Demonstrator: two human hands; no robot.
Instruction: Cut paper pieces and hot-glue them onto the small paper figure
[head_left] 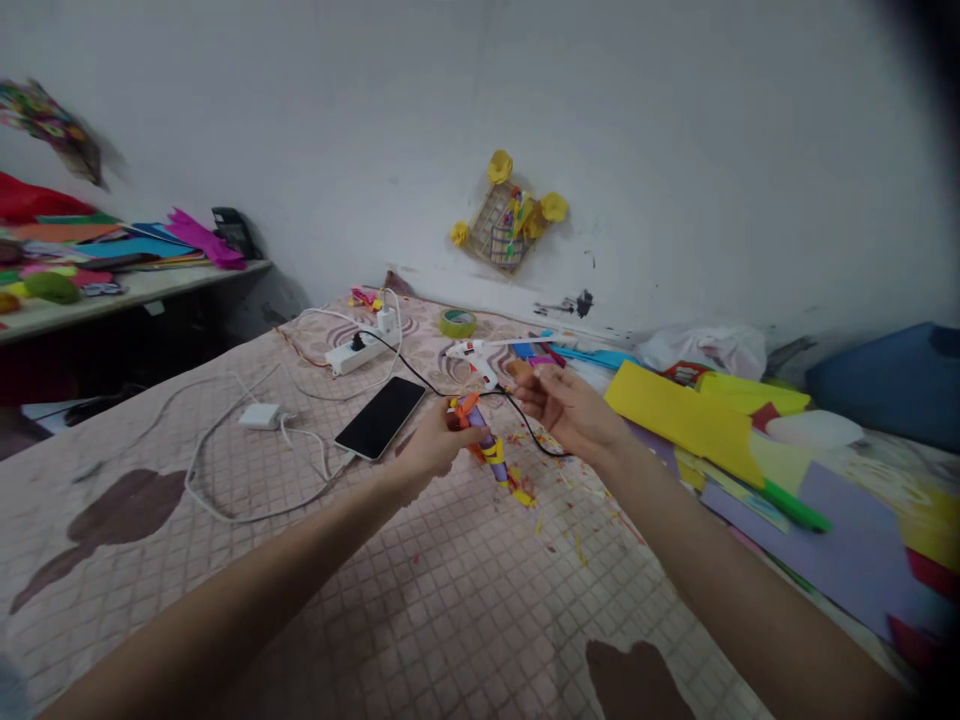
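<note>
My left hand (439, 437) is closed around a purple paper roll (491, 450) trimmed with orange and yellow paper pieces. The roll slants down to the right, just above the table; whether its lower end touches the cloth I cannot tell. To the right of it, my right hand (566, 405) hangs with fingers loosely bent and apart, and I see nothing held in it. Just beyond the hands lies a white glue gun (480, 360), its black cord running past the roll. Small yellow and orange paper scraps (577, 545) are strewn around the roll's lower end.
Left of the hands lie a phone (381, 418), a white charger (259, 415) with looping cable and a power strip (364, 350). Green tape (457, 322) sits behind. Coloured sheets (682, 410) and a plastic bag (709, 350) pile up at right, against the wall (675, 150).
</note>
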